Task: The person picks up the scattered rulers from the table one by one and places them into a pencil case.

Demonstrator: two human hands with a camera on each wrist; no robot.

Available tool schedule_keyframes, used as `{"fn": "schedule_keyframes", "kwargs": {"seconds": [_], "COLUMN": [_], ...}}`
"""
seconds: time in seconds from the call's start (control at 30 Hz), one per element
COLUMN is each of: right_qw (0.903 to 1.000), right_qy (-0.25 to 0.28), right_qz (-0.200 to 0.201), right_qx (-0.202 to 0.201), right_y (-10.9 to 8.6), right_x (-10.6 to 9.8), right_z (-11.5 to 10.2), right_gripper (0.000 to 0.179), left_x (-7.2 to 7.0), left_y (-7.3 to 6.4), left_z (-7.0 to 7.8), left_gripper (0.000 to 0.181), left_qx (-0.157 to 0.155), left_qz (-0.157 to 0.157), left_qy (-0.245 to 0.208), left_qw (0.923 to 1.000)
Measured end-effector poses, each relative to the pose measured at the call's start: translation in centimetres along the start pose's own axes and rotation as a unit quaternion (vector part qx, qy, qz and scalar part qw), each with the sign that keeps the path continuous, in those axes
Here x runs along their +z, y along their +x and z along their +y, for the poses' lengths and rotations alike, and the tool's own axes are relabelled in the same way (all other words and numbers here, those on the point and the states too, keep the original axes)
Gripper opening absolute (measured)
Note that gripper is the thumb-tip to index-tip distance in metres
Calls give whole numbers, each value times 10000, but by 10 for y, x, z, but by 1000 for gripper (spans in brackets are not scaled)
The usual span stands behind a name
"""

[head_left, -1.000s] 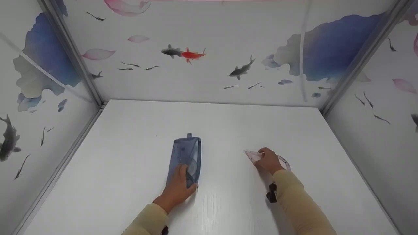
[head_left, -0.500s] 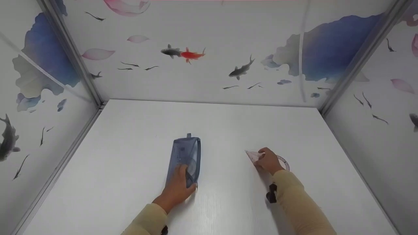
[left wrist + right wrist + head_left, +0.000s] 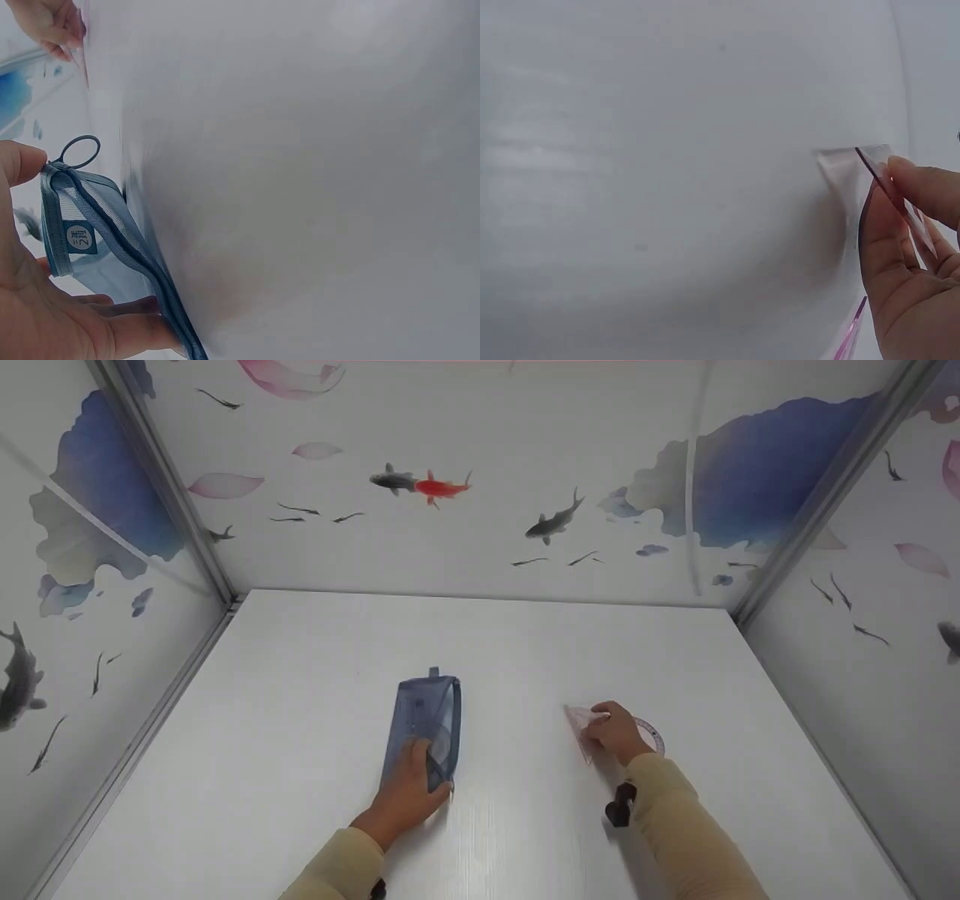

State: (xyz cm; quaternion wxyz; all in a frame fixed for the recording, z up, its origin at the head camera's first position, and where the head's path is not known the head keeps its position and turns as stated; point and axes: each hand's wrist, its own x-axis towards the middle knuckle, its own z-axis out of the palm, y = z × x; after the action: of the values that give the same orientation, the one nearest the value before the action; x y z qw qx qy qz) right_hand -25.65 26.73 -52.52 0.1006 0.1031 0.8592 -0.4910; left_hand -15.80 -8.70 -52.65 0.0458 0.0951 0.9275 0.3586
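Note:
My left hand (image 3: 407,791) grips the near end of a blue mesh pencil case (image 3: 421,709), which stretches away from me over the white table. In the left wrist view, the zip edge and a small label on the pencil case (image 3: 112,232) show, thumb on one edge and fingers on the other side. To the right, my right hand (image 3: 621,733) pinches a clear pinkish set square (image 3: 579,721) between thumb and fingers. The right wrist view shows the set square (image 3: 900,196) nearly edge-on, tilted. A clear protractor (image 3: 658,736) shows past the hand, partly hidden by it.
The white tabletop (image 3: 517,660) is bounded by a back wall (image 3: 465,547) and side walls printed with fish and petals. A pink-edged clear strip (image 3: 851,334) shows at the bottom of the right wrist view. A dark wrist device (image 3: 621,806) hangs by the right sleeve.
The set square has tilted in my right hand, so more of its near corner shows, and has shifted slightly right. My left hand and the pencil case have stayed in place.

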Motion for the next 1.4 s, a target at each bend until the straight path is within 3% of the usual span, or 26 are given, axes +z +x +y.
{"fn": "schedule_keyframes", "kwargs": {"seconds": [0.23, 0.7, 0.87, 1.0, 1.4], "right_qw": [9997, 9942, 9895, 9830, 9832], "right_qy": [155, 978, 1395, 1806, 1770], "right_qz": [130, 204, 206, 235, 206], "right_qx": [123, 397, 323, 222, 393], "right_y": [-4, -3, -6, -5, -3], "right_x": [4, 18, 23, 29, 47], "right_z": [-5, -17, -22, -24, -32], "right_gripper": [51, 53, 55, 54, 54], "left_x": [0, 1, 0, 0, 1], "left_y": [0, 0, 0, 0, -1], "left_z": [-1, -2, -2, -1, -2], "left_gripper": [72, 72, 70, 71, 72], "left_qx": [-6, -3, 44, -88, -144], "left_qz": [2, -23, 64, 52, -35], "left_qy": [-32, -127, -78, -49, -119], "left_qw": [10000, 9999, 9999, 9999, 9998]}}
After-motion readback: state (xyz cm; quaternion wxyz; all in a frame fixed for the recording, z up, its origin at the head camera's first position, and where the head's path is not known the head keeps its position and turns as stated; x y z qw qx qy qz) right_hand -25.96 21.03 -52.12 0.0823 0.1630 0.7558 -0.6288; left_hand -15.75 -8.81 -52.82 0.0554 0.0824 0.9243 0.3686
